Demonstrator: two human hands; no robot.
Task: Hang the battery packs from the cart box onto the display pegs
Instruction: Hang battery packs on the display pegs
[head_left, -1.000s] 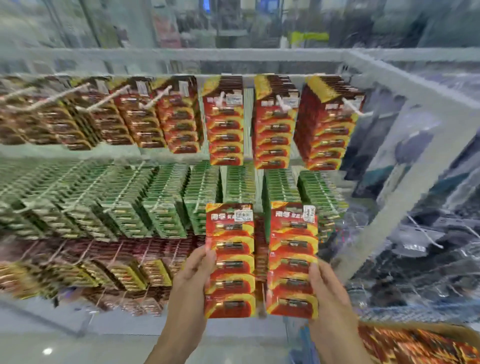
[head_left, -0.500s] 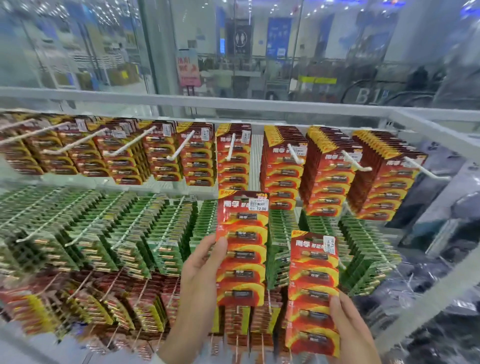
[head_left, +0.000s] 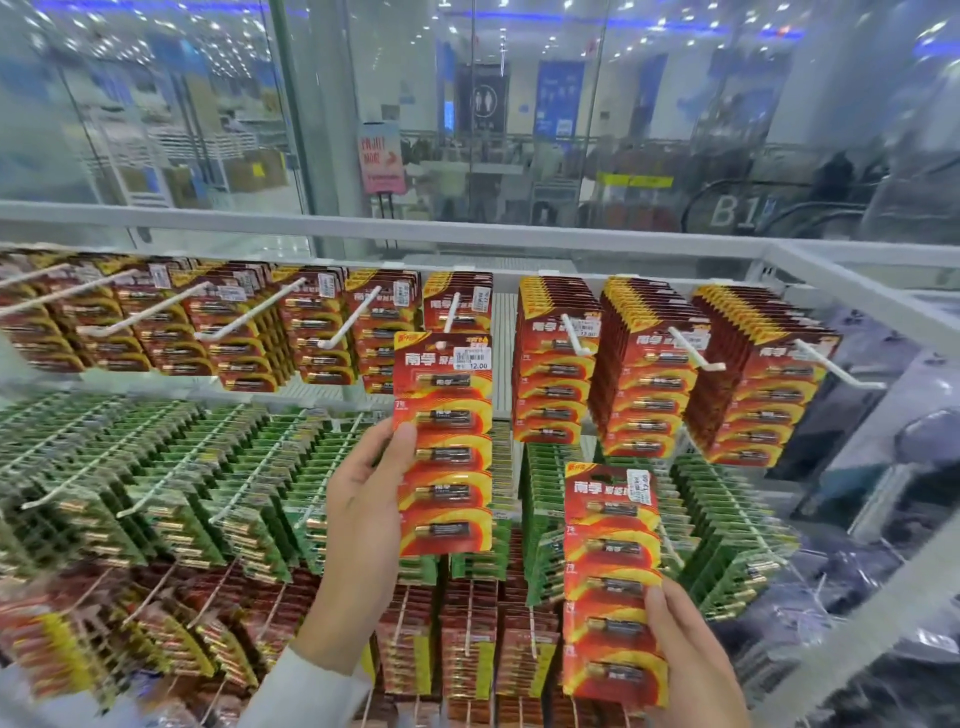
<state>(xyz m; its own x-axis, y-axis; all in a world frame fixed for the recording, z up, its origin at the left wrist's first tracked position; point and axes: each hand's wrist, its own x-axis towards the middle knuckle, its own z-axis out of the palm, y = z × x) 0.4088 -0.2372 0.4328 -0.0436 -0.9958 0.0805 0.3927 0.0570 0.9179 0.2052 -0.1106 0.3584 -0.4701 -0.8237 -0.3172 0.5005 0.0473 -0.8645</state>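
Note:
My left hand grips a red and yellow battery pack by its left edge, held upright. The pack's hang hole sits at the tip of a white display peg in the top row, which carries only a few packs. My right hand holds a second red battery pack lower down, in front of the green packs. The cart box is out of view.
The top row holds red packs on white pegs, with fuller pegs to the right. Green packs fill the middle row and red ones the bottom row. A white shelf frame borders the display above and at right, with glass behind.
My left hand has raised its pack up to the tip of the top-row peg. My right hand and its pack have stayed low. The view has tilted upward.

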